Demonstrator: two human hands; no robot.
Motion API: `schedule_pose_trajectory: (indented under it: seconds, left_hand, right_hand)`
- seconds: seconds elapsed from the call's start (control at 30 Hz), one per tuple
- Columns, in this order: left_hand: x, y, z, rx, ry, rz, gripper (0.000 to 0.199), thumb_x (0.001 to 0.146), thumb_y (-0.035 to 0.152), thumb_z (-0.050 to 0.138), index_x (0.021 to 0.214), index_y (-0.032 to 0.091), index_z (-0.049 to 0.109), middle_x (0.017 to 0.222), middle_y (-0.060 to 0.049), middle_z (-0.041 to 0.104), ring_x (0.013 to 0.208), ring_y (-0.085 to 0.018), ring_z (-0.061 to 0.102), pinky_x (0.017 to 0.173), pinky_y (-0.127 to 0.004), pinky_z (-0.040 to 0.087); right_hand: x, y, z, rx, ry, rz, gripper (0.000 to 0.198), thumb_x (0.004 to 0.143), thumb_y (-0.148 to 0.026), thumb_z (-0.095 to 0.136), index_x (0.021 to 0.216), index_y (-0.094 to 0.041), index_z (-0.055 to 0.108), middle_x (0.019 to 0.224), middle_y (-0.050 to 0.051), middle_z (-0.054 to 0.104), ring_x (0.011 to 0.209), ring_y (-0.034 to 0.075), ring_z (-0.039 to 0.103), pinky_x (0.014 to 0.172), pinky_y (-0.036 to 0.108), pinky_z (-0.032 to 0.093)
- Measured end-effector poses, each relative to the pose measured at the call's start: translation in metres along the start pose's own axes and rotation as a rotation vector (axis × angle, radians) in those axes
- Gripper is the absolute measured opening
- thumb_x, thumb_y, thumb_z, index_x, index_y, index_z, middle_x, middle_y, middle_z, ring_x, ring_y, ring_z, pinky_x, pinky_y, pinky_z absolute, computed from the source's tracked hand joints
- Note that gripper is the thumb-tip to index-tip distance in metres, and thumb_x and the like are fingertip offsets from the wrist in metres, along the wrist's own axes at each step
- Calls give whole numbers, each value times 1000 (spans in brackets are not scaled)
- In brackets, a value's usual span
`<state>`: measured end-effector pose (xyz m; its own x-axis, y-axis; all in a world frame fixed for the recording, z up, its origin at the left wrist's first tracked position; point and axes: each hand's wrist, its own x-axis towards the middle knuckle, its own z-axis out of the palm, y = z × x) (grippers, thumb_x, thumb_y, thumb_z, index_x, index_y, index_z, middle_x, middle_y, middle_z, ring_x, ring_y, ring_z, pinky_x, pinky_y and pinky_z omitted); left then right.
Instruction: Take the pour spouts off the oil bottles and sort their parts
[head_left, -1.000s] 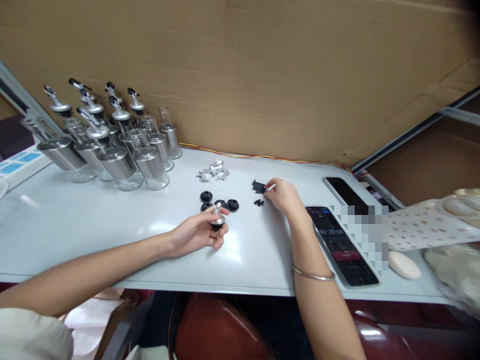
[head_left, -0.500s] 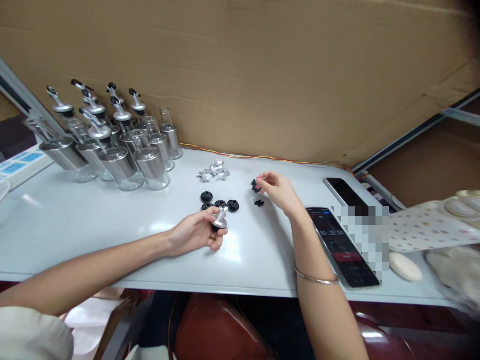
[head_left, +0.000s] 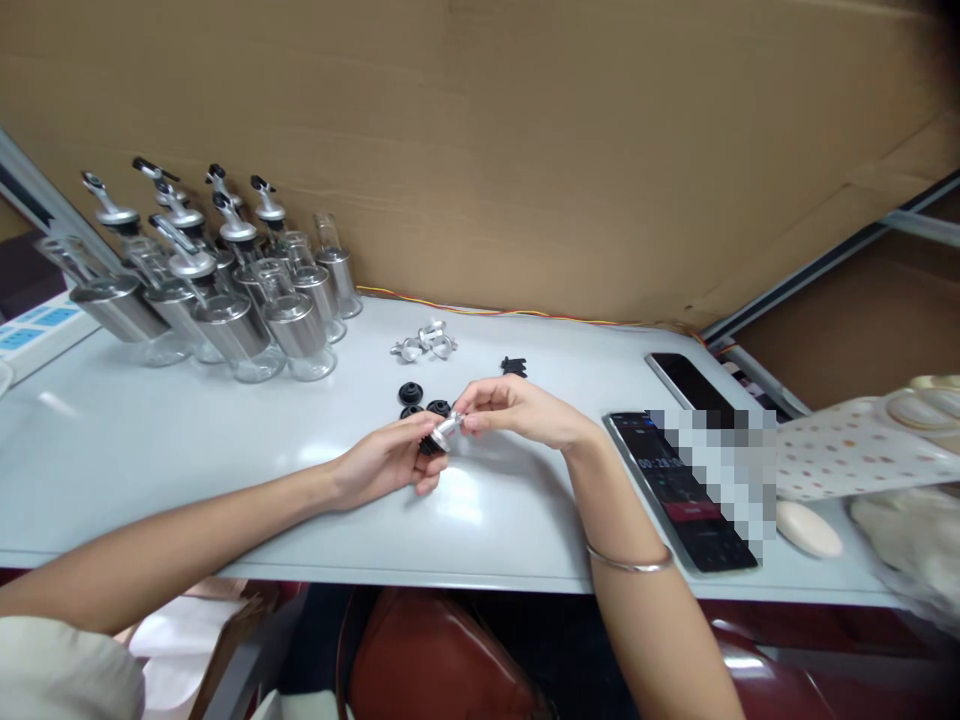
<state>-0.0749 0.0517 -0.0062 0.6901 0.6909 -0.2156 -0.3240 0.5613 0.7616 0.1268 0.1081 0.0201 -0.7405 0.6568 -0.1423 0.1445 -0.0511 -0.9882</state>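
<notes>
My left hand (head_left: 397, 450) holds a silver pourer spout (head_left: 444, 434) with a black stopper underneath, tilted to the right over the table. The fingertips of my right hand (head_left: 517, 408) are pinched together at the spout's tip. Any small piece between them is hidden. Just behind my hands lie several black rubber stoppers (head_left: 410, 394), partly covered by the fingers. Beyond my right hand sits a cluster of small black parts (head_left: 514, 367). Farther back is a group of loose silver spout pieces (head_left: 426, 343).
Several glass bottles (head_left: 300, 330) with metal sleeves crowd the back left, some topped with pourers. A power strip (head_left: 45, 335) is at the left edge. Two phones (head_left: 686, 500) lie at right, near a white oval object (head_left: 808, 529) and a dotted cloth (head_left: 832, 450). Cardboard (head_left: 525, 150) rises behind.
My right hand has moved left and toward me, from the small black parts to the spout's tip. The spout in my left hand now leans more to the right.
</notes>
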Motion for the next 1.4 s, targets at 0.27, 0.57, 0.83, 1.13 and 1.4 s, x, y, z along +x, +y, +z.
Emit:
schedule_pose_trajectory:
  seconds: [0.27,0.57,0.83,1.13,1.4]
  left_hand:
    - [-1,2,-2,106,-55,-24,18,84,29,48,97,17,48,68,-1,55,58,-13,52,61,-26,37]
    - [-2,3,-1,130,-76,-44,24,82,30,50,100,15,49,75,-4,62,58,-12,53,63,-27,35]
    - [-2,2,-4,168,-71,-54,30,77,32,59,101,14,51,79,-6,64,58,-11,53,61,-26,35]
    - [-1,1,-3,207,-60,-39,31,77,31,62,102,16,53,83,-6,65,58,-10,52,61,-26,36]
    - [-3,0,-1,247,-39,-15,28,75,25,66,97,17,51,88,-4,63,59,-8,50,63,-25,37]
  right_hand:
    - [0,-3,5,-83,-10,0,19,83,-34,59,82,-16,59,78,1,64,68,10,53,70,27,41]
    - [-2,-7,7,-187,-97,-24,36,89,-47,47,70,-17,51,59,-5,44,57,9,40,62,25,34]
    - [-3,-9,7,-161,-108,26,41,88,-49,46,69,-14,58,55,-7,32,50,7,24,48,23,21]
    - [-3,-13,11,-254,-20,21,44,88,-47,45,59,-16,54,50,-8,29,47,7,24,47,24,21]
    - [-5,-9,3,-175,179,-18,54,84,-57,48,49,-21,27,47,-9,21,44,6,17,46,26,16]
